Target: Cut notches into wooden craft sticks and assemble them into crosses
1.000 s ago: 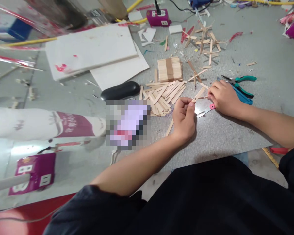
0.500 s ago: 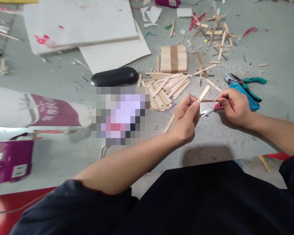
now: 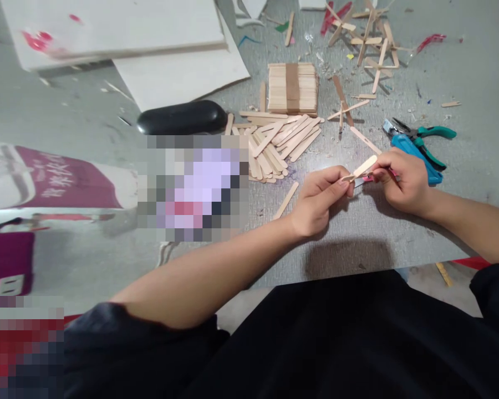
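My left hand is closed, its thumb and fingers pinching a pale wooden craft stick together with a second stick that crosses it at the fingertips. My right hand is closed in a pinch at the right end of these sticks; its fingertips partly hide what they grip. Below and between the hands shows a pink-handled knife, mostly covered by the right hand. Left of the hands lies a heap of loose craft sticks, with one single stick apart from it.
Behind the heap sits a banded bundle of sticks. Crossed-stick pieces lie farther back. Green-handled pliers rest right, beside a blue object. A black case, a blurred-out phone and white boards occupy the left.
My right hand has turned from palm-down to a pinch and come close to the left. The stick in my left hand has tipped rightward, toward the right fingertips. The view has shifted.
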Demonstrator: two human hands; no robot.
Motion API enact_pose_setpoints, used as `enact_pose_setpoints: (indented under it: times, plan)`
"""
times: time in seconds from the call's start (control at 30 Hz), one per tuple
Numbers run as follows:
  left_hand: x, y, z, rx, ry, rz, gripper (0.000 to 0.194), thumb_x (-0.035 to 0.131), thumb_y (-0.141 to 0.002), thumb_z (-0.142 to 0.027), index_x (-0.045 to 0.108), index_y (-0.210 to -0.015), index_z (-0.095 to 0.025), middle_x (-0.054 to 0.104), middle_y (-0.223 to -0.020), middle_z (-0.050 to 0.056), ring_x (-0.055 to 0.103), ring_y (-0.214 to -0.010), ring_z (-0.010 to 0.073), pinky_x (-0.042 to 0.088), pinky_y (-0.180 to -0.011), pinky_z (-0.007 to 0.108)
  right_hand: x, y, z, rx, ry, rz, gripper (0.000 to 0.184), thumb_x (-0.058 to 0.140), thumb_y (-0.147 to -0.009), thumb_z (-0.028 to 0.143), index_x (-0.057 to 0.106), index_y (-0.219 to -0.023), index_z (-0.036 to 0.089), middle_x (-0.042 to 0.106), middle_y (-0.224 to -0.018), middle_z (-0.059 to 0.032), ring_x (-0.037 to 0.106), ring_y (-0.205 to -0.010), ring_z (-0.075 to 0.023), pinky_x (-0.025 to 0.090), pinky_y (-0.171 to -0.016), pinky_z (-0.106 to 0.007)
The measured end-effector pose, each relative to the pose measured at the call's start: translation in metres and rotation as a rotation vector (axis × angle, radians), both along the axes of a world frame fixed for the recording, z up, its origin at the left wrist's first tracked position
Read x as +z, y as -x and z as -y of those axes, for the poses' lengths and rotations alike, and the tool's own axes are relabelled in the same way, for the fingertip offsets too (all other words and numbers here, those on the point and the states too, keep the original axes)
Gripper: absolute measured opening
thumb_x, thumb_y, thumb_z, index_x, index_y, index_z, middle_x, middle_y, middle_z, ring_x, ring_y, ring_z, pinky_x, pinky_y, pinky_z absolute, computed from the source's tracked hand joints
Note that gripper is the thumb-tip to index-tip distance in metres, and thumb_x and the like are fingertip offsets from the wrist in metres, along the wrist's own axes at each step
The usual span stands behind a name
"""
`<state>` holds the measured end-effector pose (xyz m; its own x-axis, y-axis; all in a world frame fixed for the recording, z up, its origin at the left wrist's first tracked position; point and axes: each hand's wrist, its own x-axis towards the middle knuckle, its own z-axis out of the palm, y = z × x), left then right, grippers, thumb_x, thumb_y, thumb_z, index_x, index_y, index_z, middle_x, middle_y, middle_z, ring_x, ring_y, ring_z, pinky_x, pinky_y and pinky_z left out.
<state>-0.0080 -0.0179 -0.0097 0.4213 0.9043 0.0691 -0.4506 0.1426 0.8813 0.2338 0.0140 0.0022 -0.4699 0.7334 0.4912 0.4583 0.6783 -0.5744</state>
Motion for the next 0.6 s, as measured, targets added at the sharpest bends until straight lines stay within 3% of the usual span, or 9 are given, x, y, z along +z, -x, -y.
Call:
enact_pose_setpoints:
  times: [0.37, 0.6]
  plan:
    - [0.009, -0.002, 0.002, -0.037, -0.053, -0.08, 0.058, 0.088, -0.107, -0.068, 0.07, -0.075, -0.023, 0.049, -0.058, -0.004, 0.038, -0.051, 0.0105, 0.028, -0.049, 0.027, 0.0, 0.0, 0.01, 0.065, 0.01, 0.007, 0.034, 0.054, -0.126, 0.053, 0.073, -0.109, 0.031, 0.077, -0.084, -0.0038, 0.066, -0.074, -0.0248, 0.049, -0.072, -0.043]
    - [0.01, -0.002, 0.002, -0.083, -0.066, -0.119, 0.059, 0.089, -0.105, -0.069, 0.069, -0.075, -0.022, 0.052, -0.061, -0.003, 0.04, -0.054, 0.0107, 0.031, -0.053, 0.028, 0.002, 0.002, 0.018, 0.113, -0.022, -0.016, 0.022, 0.056, -0.126, 0.04, 0.072, -0.115, 0.03, 0.082, -0.09, -0.0028, 0.073, -0.08, -0.0215, 0.056, -0.076, -0.04]
